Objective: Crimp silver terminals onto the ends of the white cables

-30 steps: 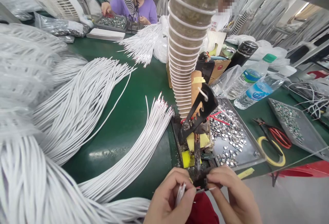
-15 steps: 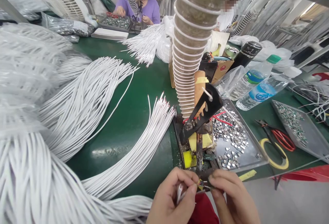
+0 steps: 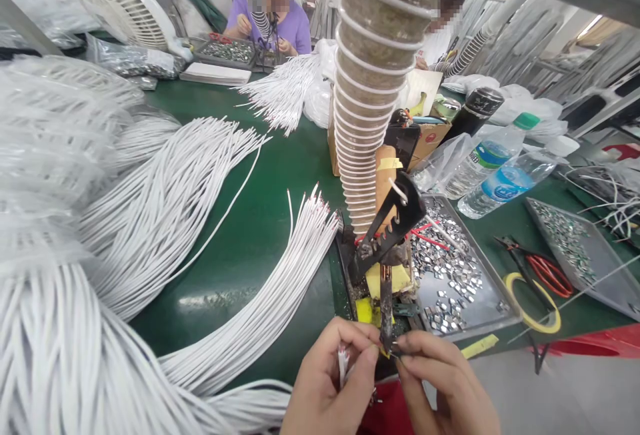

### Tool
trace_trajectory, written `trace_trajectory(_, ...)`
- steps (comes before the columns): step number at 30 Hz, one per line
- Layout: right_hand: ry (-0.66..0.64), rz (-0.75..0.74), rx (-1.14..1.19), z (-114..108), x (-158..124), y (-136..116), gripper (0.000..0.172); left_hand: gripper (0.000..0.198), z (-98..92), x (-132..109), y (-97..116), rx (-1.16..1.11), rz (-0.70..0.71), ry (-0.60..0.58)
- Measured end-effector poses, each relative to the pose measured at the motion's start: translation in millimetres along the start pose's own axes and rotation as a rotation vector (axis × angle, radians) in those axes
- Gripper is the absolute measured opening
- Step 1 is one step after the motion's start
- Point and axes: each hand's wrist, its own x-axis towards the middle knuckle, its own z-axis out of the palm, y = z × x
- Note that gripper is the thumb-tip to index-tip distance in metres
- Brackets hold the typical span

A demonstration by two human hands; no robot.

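Observation:
My left hand is closed around several white cables with reddish wire ends, and its thumb and forefinger pinch close to the tip of a soldering iron. The iron is fixed pointing down in a black notched bracket, its wooden handle at the top. On the other side of the tip, my right hand pinches a thin silvery wire, its end almost at the tip. My fingers partly hide the joint between the hands. Beside the iron sits a yellow sponge.
A ribbed suction hose hangs over the iron. Right of it are a tray of small metal parts, pliers, a tape roll and water bottles. White cable bundles cover the left. Co-workers sit opposite.
Both hands have shifted slightly left and up, bringing the fingertips right up to the iron's tip. The white cables in my left hand now show their reddish ends more clearly.

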Motion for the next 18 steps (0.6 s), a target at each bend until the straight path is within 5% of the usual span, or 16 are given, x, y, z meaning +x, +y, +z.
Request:
trace_trajectory(8,0.116,0.15,-0.029,16,-2,-22,0.022,0.021,2.4,-3,-1,0.053,0.102,0.039)
trace_trajectory(14,0.001,0.085,0.071,5,3,-10,0.02,0.016,0.0,-3,-12,0.057,0.166,0.01)
trace_trajectory(18,0.046,0.053,0.127,-8,7,-3,0.014,0.015,-3.2,-6,-24,0.079,0.16,-0.029)
